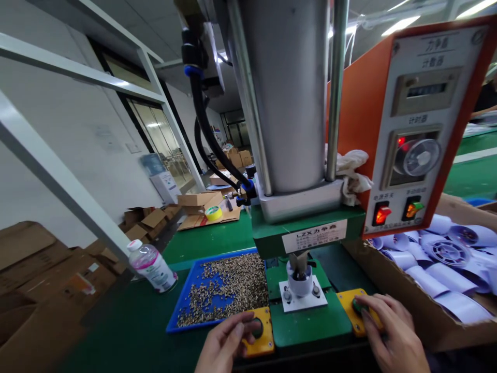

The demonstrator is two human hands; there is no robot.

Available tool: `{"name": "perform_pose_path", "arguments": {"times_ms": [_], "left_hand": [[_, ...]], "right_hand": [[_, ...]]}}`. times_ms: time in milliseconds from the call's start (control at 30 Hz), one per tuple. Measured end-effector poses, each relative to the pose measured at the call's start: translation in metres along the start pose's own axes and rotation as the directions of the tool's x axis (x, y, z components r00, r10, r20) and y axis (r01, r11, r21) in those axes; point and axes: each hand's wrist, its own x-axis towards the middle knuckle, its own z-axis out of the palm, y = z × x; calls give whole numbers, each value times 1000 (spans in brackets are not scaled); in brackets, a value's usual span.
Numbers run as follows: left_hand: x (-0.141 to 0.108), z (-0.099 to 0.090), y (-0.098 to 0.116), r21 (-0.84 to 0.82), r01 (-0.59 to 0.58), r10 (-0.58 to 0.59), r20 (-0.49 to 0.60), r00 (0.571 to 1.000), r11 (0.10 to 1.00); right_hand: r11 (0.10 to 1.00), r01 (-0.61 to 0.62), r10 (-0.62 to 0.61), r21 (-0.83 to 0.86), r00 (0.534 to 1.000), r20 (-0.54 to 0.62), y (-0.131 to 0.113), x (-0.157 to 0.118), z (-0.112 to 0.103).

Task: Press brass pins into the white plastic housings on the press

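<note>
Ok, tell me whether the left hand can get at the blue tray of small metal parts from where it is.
Probably yes. The left hand rests on the yellow button box, right beside the blue tray, and nothing lies between them.

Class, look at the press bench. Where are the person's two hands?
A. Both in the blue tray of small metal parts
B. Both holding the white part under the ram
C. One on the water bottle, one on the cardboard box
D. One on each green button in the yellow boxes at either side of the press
D: the left hand rests at the left green button and the right hand covers the right green button, either side of the white part under the ram.
</note>
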Motion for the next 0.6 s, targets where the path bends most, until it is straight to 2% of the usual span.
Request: {"name": "perform_pose_path", "arguments": {"times_ms": [33,67,100,167,233,300,367,467,600], "left_hand": [[9,-7,0,203,-52,61,-37,997,978],[21,-15,1,429,-98,139,-65,988,898],[33,-24,1,587,-105,205,-106,973,803],[60,-39,2,714,-92,285,-154,946,694],[83,-46,1,773,-97,337,-156,929,627],[99,-44,1,813,-129,341,-90,936,567],[107,-37,2,834,-181,302,18,953,521],[112,-25,8,863,-257,249,159,955,435],[116,-10,22,890,-308,115,286,951,336]], "right_hand": [[999,-35,34,26,999,6,-3,3,1],[995,-75,74,60,997,16,-8,6,3],[988,-118,115,103,993,33,-12,10,4],[957,-203,191,205,979,78,-24,21,8],[919,-253,224,302,966,130,-37,33,12],[880,-275,217,388,958,186,-48,46,14],[833,-280,178,477,952,247,-57,57,17],[742,-319,138,590,933,331,-66,72,26],[635,-412,191,653,903,384,-80,93,47]]}}
